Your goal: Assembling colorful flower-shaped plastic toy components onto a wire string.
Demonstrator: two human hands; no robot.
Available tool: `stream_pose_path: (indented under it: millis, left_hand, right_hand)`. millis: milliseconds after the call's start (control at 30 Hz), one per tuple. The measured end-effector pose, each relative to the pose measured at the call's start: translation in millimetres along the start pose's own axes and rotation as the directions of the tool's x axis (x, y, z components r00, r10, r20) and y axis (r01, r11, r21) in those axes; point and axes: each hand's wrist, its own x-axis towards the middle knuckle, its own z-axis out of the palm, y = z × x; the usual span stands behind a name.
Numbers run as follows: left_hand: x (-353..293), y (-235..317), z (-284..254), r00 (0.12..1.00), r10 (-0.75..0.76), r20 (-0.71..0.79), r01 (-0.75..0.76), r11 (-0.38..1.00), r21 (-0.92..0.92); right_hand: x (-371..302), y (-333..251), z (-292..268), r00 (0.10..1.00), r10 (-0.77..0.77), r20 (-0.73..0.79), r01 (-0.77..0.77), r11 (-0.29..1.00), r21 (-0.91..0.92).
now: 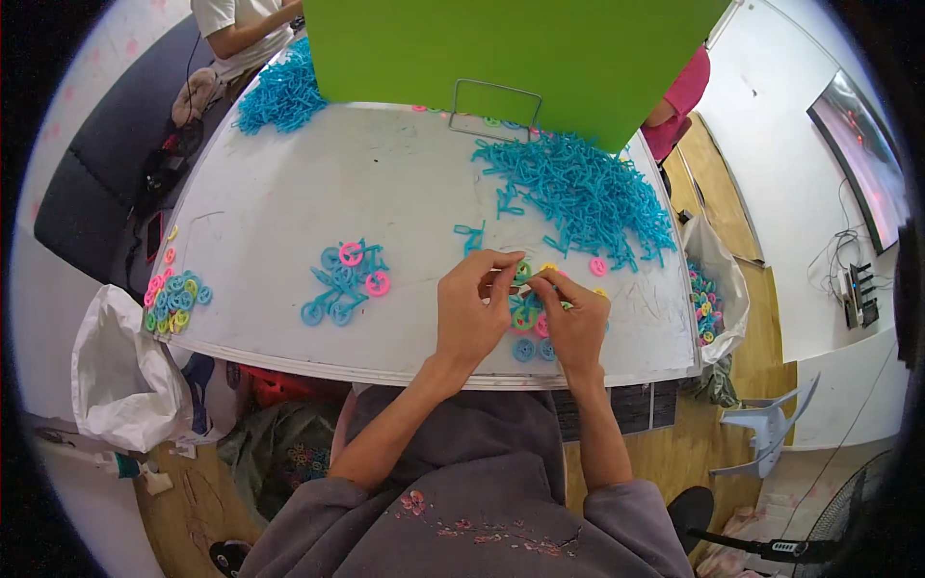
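My two hands meet over the near right part of the white table. My left hand [472, 306] is closed in a pinch at a small green plastic wheel [522, 273]. Close beside it, the fingertips of my right hand [574, 323] are pinched together too; what they grip is too small to make out. Below and between the hands lie loose wheels, among them a pink wheel [542, 326] and a blue wheel [523, 350]. Left of my hands sits a cluster of blue frame pieces with blue and pink wheels [343, 281]. Two loose blue frame pieces [470, 236] lie just beyond my left hand.
A big heap of blue plastic pieces [578, 193] lies at the far right, a smaller heap [282, 93] at the far left. Coloured wheels [175, 301] rest at the left edge. A green panel [511, 58] stands behind; two people sit beyond. Bags [125, 371] flank the table.
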Motion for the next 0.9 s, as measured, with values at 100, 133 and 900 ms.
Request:
stream_pose_path:
  millis: [100,133,900]
  left_hand:
    - [3,-3,1,0.999,-0.031,0.013,0.032,0.994,-0.109]
    - [4,-3,1,0.996,-0.091,0.026,0.094,0.984,-0.154]
    - [-11,7,7,0.986,-0.013,-0.166,0.011,1.000,-0.015]
  right_hand:
    - [-3,1,3,0.997,-0.063,-0.052,0.057,0.992,-0.109]
    - [-4,4,6,0.993,-0.079,-0.083,0.070,0.991,-0.113]
    - [-16,14,24,0.985,-0.033,-0.171,0.030,0.999,-0.020]
